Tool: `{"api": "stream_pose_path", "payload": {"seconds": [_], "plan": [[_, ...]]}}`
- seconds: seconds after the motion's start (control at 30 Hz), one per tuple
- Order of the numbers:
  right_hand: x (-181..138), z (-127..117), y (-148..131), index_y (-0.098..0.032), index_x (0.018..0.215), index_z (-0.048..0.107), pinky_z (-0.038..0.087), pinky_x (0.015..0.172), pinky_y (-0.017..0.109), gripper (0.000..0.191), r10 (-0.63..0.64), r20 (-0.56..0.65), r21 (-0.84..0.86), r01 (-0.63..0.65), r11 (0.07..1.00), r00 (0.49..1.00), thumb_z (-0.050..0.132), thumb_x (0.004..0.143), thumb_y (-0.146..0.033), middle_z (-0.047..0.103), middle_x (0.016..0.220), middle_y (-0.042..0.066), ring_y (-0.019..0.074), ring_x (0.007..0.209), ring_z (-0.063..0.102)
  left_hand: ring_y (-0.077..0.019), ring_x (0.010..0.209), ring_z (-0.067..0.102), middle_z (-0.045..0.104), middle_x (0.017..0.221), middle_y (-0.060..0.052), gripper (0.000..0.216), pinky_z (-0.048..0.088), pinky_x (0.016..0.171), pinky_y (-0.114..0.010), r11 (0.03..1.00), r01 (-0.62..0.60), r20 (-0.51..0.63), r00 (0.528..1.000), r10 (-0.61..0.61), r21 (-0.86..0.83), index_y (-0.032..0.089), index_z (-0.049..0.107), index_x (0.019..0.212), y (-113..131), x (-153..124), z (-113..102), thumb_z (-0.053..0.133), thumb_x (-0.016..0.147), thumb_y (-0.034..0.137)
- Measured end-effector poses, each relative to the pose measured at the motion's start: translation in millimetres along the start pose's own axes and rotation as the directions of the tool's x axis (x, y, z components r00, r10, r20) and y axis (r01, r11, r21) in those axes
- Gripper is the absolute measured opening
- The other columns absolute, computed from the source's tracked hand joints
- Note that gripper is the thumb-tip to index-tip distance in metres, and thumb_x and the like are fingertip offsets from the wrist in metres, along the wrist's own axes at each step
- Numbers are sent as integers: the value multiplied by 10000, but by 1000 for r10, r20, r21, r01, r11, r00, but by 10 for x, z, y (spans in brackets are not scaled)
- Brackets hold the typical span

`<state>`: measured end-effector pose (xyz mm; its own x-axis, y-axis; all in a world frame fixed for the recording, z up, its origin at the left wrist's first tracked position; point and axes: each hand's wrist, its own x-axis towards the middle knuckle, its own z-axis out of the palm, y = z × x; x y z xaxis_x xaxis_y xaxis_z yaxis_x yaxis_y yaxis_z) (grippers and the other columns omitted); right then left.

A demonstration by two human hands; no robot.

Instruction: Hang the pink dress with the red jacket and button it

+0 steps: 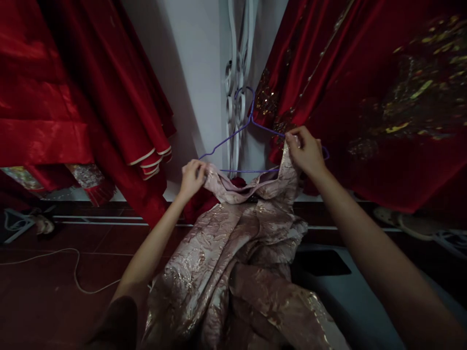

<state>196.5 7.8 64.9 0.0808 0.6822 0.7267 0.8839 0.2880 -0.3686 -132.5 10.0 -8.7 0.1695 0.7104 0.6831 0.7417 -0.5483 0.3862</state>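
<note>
A pink dress [233, 223] with a shiny gold pattern hangs down in front of me, its skirt falling in folds. At its top is a purple wire hanger [233, 133], whose hook points up and away from me. My left hand [193, 179] is closed on the dress's left shoulder, at the hanger's left end. On the other side my right hand [306, 149] pinches the right shoulder strap against the hanger, whose right tip pokes out past the fingers. The hanger's lower bar runs across the neckline opening.
Red satin garments [109, 73] hang on the left, and red cloth with gold sequins [408, 97] on the right. Between them stands a white scrolled metal frame [237, 63] by a wall. A white cord [76, 265] lies on the dark red floor [44, 301].
</note>
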Motion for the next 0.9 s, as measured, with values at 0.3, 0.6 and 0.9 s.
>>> {"api": "stream_pose_path", "payload": {"seconds": [0.3,0.6,0.9], "plan": [[114,-62,110,-216,980,583,420,723,276,290,-23,55,76,19,997,998,425,875,-435,632,868,25,158,752,572,-176,929,559,630,960,-56,278,394,830,-307,974,174,25,984,-179,144,199,595,880,-787,-278,-44,364,904,351],[140,-159,54,-219,984,583,419,743,302,304,-41,96,4,40,999,995,404,882,-443,631,863,34,173,753,563,-167,966,554,621,992,-57,285,383,831,-297,980,135,9,990,-138,143,196,571,915,-747,-264,-95,337,916,359],[121,-14,110,-216,889,568,396,688,277,228,-33,99,158,17,987,995,478,850,-422,604,802,15,153,718,534,-193,1028,532,637,1007,-47,267,253,980,-391,992,37,-76,997,-28,123,204,597,906,-280,298,-214,374,912,352]]}}
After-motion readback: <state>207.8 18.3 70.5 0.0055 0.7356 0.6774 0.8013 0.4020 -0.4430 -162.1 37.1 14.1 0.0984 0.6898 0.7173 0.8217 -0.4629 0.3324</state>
